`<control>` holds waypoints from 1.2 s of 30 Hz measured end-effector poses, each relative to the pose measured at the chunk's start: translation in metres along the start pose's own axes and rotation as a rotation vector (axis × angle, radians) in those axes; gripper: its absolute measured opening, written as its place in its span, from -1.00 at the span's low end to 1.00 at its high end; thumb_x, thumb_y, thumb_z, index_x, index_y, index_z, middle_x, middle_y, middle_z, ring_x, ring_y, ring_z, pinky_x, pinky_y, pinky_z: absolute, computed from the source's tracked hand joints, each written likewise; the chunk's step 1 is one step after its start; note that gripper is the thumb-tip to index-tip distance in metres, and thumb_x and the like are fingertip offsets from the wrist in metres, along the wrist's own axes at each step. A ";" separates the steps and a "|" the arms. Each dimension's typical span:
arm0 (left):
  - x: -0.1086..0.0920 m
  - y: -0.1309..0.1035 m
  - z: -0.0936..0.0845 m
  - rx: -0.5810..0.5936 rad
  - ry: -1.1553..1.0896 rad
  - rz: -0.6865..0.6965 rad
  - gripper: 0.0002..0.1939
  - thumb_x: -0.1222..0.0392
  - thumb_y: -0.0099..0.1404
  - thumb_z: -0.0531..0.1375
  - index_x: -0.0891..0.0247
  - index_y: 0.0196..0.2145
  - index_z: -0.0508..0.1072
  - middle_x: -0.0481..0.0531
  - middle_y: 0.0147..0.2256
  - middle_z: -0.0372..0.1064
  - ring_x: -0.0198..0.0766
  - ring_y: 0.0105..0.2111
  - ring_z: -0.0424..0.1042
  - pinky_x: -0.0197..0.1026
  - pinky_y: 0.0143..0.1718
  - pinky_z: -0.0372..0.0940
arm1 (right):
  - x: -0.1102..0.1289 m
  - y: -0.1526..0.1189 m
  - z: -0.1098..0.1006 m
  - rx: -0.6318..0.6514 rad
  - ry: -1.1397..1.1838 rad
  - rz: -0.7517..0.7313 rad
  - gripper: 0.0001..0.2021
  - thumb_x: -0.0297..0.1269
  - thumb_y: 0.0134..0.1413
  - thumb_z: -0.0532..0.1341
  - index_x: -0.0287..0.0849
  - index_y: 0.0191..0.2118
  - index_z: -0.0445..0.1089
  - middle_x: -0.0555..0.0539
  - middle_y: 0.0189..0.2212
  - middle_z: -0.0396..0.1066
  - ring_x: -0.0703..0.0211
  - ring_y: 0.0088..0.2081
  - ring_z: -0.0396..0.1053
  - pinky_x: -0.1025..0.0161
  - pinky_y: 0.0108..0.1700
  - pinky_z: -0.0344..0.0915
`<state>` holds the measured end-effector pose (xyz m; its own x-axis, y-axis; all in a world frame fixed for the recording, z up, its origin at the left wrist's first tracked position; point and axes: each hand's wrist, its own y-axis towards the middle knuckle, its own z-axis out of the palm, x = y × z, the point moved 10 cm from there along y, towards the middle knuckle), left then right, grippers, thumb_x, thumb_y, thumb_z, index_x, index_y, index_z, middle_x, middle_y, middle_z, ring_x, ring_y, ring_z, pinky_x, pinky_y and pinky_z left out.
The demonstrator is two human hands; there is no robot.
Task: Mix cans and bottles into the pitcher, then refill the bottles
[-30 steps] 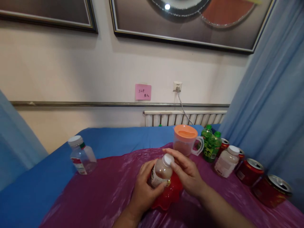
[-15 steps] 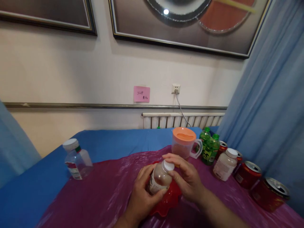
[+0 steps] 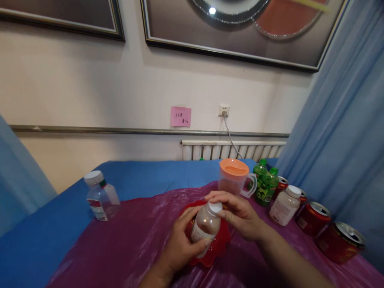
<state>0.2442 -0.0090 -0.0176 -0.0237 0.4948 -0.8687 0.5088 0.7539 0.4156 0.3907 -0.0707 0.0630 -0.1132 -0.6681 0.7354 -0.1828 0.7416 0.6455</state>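
Note:
My left hand [image 3: 184, 242] wraps round the body of a clear bottle [image 3: 207, 223] with a printed label and brownish contents. On its white cap [image 3: 215, 207] my right hand [image 3: 237, 212] has its fingers closed, thumb at the near side and fingers over the far side. The bottle leans slightly to the right above a red scalloped dish [image 3: 220, 244], whose middle is hidden by the bottle and hands. Just beyond my right hand stands a clear plastic jug [image 3: 231, 184] with an orange lid [image 3: 234, 167].
A clear bottle with a white cap [image 3: 103, 200] stands at left. On the right are green bottles [image 3: 267, 186], a white-capped jar [image 3: 285, 206] and several red cans [image 3: 313, 219]. Purple plastic sheeting [image 3: 129, 240] lies over a blue cloth [image 3: 150, 176]; a blue curtain [image 3: 339, 140] hangs at right.
The bottle stands a little more upright, and the red dish shows more behind it. Both hands keep their hold on bottle and cap. The whole view has shifted slightly.

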 end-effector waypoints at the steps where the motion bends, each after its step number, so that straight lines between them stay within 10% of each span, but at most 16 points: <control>1: 0.001 0.000 0.002 0.027 -0.045 -0.017 -0.32 0.07 -0.03 0.44 0.13 0.10 0.50 0.14 0.08 0.48 0.10 0.09 0.45 0.09 0.17 0.31 | 0.002 0.000 0.001 0.012 0.001 -0.004 -0.70 -0.30 0.36 0.21 0.11 0.14 0.44 -0.10 0.10 0.48 0.05 0.18 0.39 0.00 0.20 0.33; 12: -0.003 0.001 -0.002 -0.056 0.020 -0.031 -0.37 0.15 -0.02 0.40 0.17 0.06 0.51 0.17 0.06 0.50 0.09 0.06 0.47 0.14 0.15 0.33 | -0.017 -0.007 -0.022 -0.441 0.037 0.075 -0.72 -0.18 0.14 0.40 0.00 -0.03 0.52 -0.10 -0.08 0.55 0.06 -0.05 0.52 0.10 0.02 0.48; 36: -0.021 0.002 -0.003 -0.063 0.141 0.090 -0.40 0.16 0.03 0.39 0.08 0.08 0.48 0.11 0.03 0.48 0.05 0.03 0.47 0.10 0.08 0.38 | -0.030 -0.006 -0.008 -0.289 0.035 0.120 -0.65 -0.06 0.05 0.45 -0.02 -0.05 0.55 -0.09 -0.15 0.40 0.11 -0.14 0.42 0.19 -0.09 0.42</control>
<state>0.2432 -0.0164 0.0024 -0.1026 0.6141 -0.7825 0.4597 0.7269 0.5101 0.4033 -0.0550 0.0390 -0.0828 -0.5756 0.8136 0.1155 0.8053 0.5815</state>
